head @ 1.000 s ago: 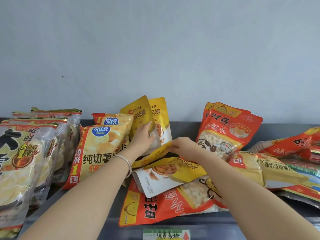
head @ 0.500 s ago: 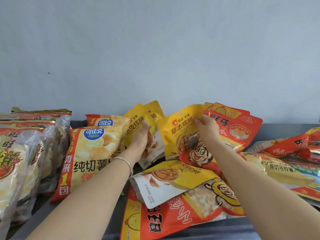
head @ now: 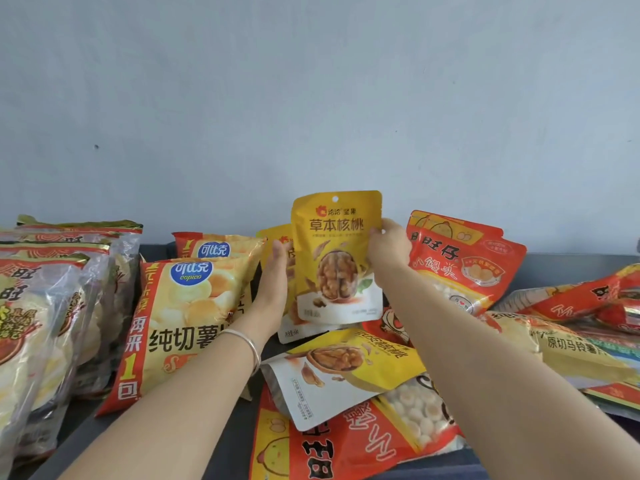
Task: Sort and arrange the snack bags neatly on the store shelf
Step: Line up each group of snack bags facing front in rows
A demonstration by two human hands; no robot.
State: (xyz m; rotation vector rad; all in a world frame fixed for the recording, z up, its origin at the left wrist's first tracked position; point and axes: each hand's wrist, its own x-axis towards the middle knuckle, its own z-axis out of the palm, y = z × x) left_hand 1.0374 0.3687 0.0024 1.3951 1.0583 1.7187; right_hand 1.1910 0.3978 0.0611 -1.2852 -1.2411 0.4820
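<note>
A glossy, flat-sided yellow walnut pouch (head: pixel 337 258) stands upright at the back middle of the dark grey shelf (head: pixel 83 424). Its long axis is vertical, the rounded top with the punched hang hole is uppermost, and the printed front faces the camera. The right hand (head: pixel 389 247) reaches in from the lower right, forearm stretched out, and its curled fingers (head: pixel 375 234) pinch the pouch's upper right edge. The left hand (head: pixel 275 275) stands on edge just beside the pouch's left side. Its fingers are straight and together, gripping nothing, and they lie against a second yellow pouch (head: pixel 298 332) behind; a thin silver bangle (head: pixel 247 344) circles the wrist. In front, another walnut pouch (head: pixel 346 372) lies flat and slanted across a crinkled red bun bag (head: pixel 346 445). Puffy chip bags (head: pixel 187 306) lean at the left.
</note>
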